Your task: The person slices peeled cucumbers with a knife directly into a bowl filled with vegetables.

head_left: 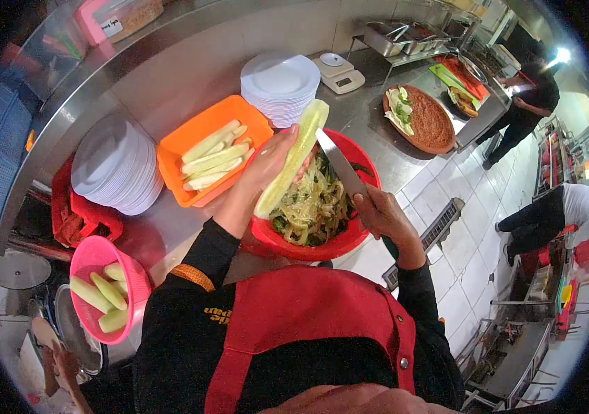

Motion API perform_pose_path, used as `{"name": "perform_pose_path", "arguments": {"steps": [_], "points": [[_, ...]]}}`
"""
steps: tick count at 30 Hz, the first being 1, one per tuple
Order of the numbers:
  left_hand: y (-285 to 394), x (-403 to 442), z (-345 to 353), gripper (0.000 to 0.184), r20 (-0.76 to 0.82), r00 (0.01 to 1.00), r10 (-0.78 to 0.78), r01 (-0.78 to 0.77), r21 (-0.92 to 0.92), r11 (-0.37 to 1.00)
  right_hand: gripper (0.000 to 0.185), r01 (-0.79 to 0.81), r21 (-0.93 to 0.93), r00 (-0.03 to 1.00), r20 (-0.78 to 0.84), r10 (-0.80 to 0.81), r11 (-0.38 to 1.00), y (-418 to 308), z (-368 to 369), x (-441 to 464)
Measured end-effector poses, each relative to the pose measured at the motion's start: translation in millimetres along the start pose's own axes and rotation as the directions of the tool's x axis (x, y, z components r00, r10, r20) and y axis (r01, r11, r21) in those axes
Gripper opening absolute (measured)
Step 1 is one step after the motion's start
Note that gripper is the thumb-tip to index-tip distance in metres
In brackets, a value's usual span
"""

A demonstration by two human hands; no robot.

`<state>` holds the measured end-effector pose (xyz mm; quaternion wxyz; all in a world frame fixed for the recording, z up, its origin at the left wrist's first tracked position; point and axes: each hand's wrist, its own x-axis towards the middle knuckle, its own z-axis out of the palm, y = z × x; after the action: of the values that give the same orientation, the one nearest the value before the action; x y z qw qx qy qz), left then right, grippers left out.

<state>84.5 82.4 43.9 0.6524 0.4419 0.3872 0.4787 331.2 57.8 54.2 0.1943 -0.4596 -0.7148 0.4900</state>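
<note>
My left hand (270,162) holds a long halved cucumber (293,162), its pale seeded face turned up. My right hand (383,215) grips a knife (341,164), the blade tip close to the upper part of the cucumber; whether they touch I cannot tell. Below both hands sits a red bowl (370,160) heaped with wet cucumber insides and green peelings. Beside my left hand, an orange basket (174,169) contains several pale cucumber pieces (215,159). Nearer my left elbow, a pink colander (139,279) carries several peeled cucumbers (107,293).
Stacked white plates (281,76) stand behind the orange basket, with another plate stack (118,165) further left. A kitchen scale (339,72) and a round brown tray (429,121) occupy the steel counter. Other people (539,93) work at right; another person's hand (63,366) shows lower left.
</note>
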Motion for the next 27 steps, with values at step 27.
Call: {"name": "perform_pose_path", "arguments": {"steps": [27], "points": [[-3.5,39.9,-14.3,0.056,-0.09,0.986,0.138,-0.155,-0.214,0.964,0.026,-0.025,-0.002,0.978,0.206,0.025,1.0,11.8,25.8,-12.4]]}}
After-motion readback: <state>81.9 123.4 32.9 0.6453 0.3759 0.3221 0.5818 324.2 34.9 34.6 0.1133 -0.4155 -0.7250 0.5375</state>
